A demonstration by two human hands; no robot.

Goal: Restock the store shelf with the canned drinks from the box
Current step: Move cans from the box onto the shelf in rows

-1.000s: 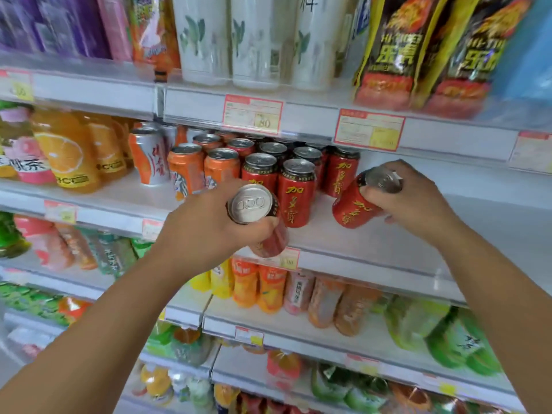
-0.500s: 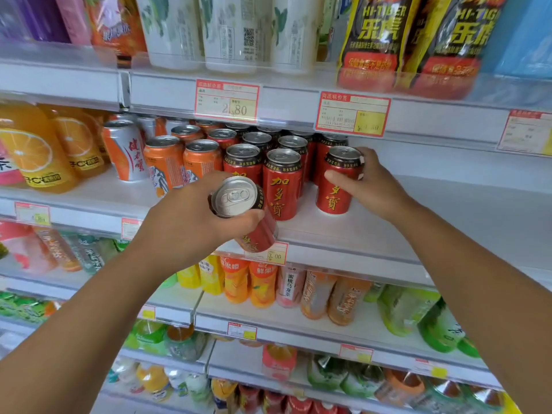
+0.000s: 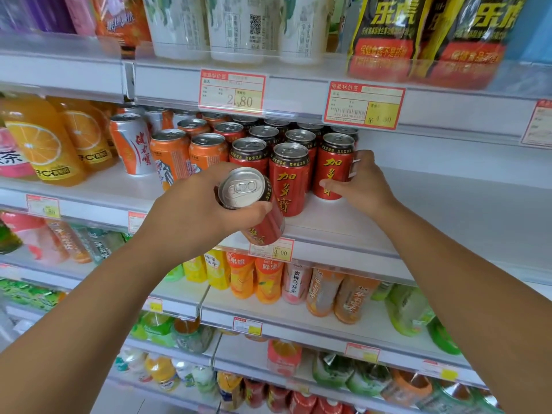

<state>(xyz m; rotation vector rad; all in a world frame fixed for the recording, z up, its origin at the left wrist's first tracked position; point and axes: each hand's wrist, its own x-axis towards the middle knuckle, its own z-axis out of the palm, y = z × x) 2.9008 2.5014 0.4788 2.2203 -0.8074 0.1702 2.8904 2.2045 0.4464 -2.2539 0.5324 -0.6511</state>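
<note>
We see two bare hands at a white, smooth shelf (image 3: 418,210) of drinks. Our left hand (image 3: 197,210) wraps a red can (image 3: 254,204) in front of the shelf edge, fingers and thumb closed round its body; the can tilts toward us so its dull silver lid and pull tab face the camera, the yellow lettering on its glossy side half hidden by the thumb. Our right hand (image 3: 363,183) rests on the shelf with its grip closed on an upright can (image 3: 334,167) of the same kind, thumb across the front low down, fingers behind. That can stands at the right end of the front row of red cans (image 3: 288,180), just beside its neighbour, and more cylinders with silver tops stand in rows behind. To the left stand orange cans (image 3: 191,153), a white and orange can (image 3: 131,144), and rounded plastic orange bottles (image 3: 41,144). Paper price tags (image 3: 233,92) in red frames hang on the rail above, under white cups (image 3: 239,22) and shiny black and yellow pouches (image 3: 433,34).

Half a second ago the right hand's can stood a little apart from the row, with the hand higher near its rim; now it is pushed in line with the others and the hand has slid lower. A second ago that can was tilted in the air. The left hand's can stays where it was.
</note>
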